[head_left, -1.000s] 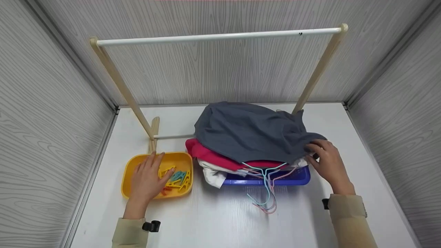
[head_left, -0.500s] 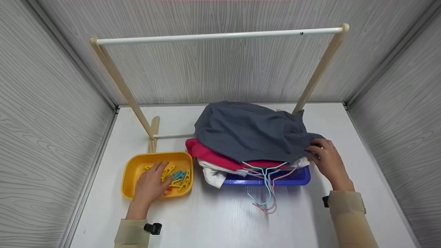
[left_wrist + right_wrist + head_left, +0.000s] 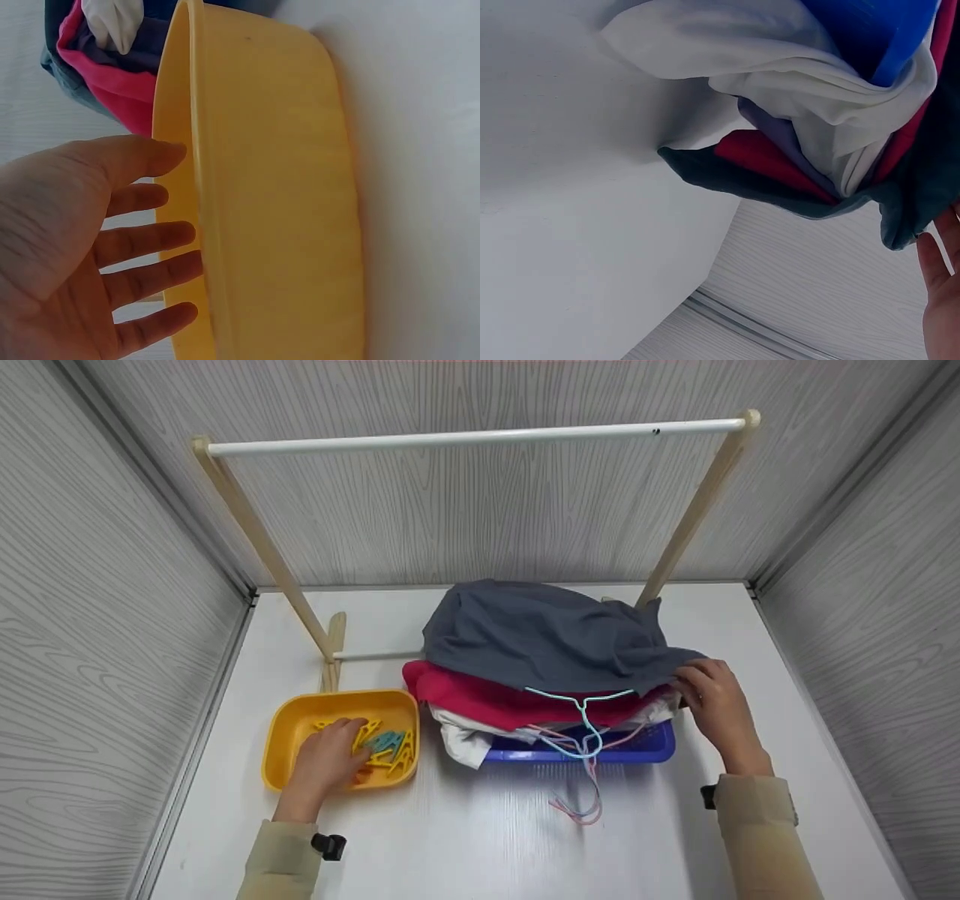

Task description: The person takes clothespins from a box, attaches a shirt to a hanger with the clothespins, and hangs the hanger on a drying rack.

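grey cloth (image 3: 555, 637) lies over red cloth (image 3: 472, 694), its edge pinched by the right grip (image 3: 718, 712); left grip (image 3: 324, 761), spread, hovers over the yellow tub (image 3: 280, 742).

Your head camera looks forward and down; closer in, your left-wrist view faces the rounded yellow plastic tub (image 3: 277, 150), your right-wrist view the draped dark grey cloth (image 3: 540, 630); the head shares both.

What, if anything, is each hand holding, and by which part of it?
The right hand pinches the dark grey cloth by the edge at its right end. The left hand, at the yellow basket, holds nothing that shows.
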The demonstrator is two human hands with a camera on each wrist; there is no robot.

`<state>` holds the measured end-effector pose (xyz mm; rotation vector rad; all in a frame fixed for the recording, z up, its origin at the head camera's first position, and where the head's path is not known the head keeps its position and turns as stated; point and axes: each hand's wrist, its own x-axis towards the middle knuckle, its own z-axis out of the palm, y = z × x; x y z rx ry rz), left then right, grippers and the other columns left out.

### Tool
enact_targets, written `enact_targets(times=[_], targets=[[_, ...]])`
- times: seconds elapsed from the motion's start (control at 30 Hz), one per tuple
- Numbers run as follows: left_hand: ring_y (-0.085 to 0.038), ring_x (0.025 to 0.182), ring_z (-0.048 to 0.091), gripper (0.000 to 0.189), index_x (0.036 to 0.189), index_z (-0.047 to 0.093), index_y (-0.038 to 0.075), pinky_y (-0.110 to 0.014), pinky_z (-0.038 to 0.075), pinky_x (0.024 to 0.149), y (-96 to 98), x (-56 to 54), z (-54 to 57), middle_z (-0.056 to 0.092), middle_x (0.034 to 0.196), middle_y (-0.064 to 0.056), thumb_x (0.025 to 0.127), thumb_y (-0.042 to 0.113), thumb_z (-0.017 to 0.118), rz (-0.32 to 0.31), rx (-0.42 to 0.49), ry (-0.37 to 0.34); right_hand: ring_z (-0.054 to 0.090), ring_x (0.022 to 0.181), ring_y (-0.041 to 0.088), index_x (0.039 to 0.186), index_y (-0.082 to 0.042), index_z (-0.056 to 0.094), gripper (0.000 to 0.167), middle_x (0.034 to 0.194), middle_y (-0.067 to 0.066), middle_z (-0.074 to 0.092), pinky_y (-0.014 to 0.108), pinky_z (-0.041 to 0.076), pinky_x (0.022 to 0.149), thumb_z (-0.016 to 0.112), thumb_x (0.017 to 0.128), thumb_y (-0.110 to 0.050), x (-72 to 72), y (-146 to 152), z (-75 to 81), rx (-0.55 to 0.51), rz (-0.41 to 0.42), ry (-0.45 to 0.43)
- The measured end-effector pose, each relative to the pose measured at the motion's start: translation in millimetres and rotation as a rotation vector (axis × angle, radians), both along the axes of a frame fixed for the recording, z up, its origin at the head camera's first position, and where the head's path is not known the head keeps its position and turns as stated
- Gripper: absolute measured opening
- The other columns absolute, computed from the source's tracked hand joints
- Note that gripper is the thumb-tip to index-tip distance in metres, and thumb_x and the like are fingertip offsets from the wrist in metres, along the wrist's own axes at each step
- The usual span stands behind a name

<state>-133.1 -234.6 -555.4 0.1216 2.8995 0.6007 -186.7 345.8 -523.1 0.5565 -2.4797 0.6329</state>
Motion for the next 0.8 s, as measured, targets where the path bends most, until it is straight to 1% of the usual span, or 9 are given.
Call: enact_targets(times=[0.17,0.27,0.43,0.6,0.7,0.8], targets=[[-0.038,0.107,0.058,0.05,0.132,0.059,0.001,-0.056,0.043,0.098,-8.4,-16.0,4.3,0.06,0.126,-0.02,0.089,0.024,0.073,0.003,-0.01,-0.073,0.052,0.101,0.036,0.101,0.004,0.069,0.014,0.102,0.017,0.062,0.048,0.042,0.09,0.071,0.087,0.002,-0.5,-2,4.7,-0.034,-0.045,-0.05],[-0.036,0.104,0.058,0.048,0.13,0.06,0.0,-0.054,0.044,0.098,-12.7,-24.9,5.5,0.061,0.126,-0.02,0.09,0.023,0.073,0.001,-0.022,-0.123,0.053,0.099,0.035,0.1,0.005,0.069,0.013,0.101,0.018,0.062,0.048,0.042,0.088,0.07,0.088,0.0,-0.5,-4,7.2,-0.057,-0.064,-0.081],[-0.036,0.102,0.059,0.044,0.129,0.061,-0.001,-0.054,0.047,0.094,-17.9,-38.6,10.2,0.062,0.123,-0.02,0.092,0.022,0.07,-0.019,-0.048,-0.198,0.054,0.093,0.034,0.095,0.006,0.069,0.011,0.095,0.018,0.062,0.046,0.042,0.083,0.072,0.087,-0.001,-1.9,-4,12.0,-0.083,-0.065,-0.068],[-0.031,0.093,0.058,0.043,0.128,0.062,0.0,-0.049,0.049,0.091,-18.5,-48.5,14.8,0.063,0.121,-0.02,0.092,0.02,0.07,-0.024,-0.045,-0.246,0.054,0.089,0.033,0.092,0.005,0.07,0.009,0.093,0.017,0.062,0.044,0.041,0.078,0.073,0.085,-0.001,-2.3,-5,14.7,-0.089,-0.069,-0.054],[-0.029,0.089,0.057,0.042,0.128,0.062,0.001,-0.048,0.049,0.09,-17.3,-51.9,15.1,0.064,0.12,-0.019,0.092,0.021,0.071,-0.058,-0.058,-0.277,0.054,0.088,0.033,0.091,0.005,0.071,0.009,0.092,0.017,0.064,0.045,0.041,0.079,0.074,0.085,-0.001,-2.3,-5,15.3,-0.092,-0.066,-0.051],[-0.028,0.09,0.057,0.042,0.128,0.063,0.003,-0.048,0.048,0.091,-16.0,-54.2,12.7,0.064,0.121,-0.017,0.091,0.022,0.071,-0.087,-0.057,-0.316,0.055,0.09,0.037,0.09,0.006,0.072,0.009,0.094,0.019,0.064,0.048,0.04,0.083,0.074,0.085,0.0,-2.6,-5,15.8,-0.105,-0.062,-0.044]])
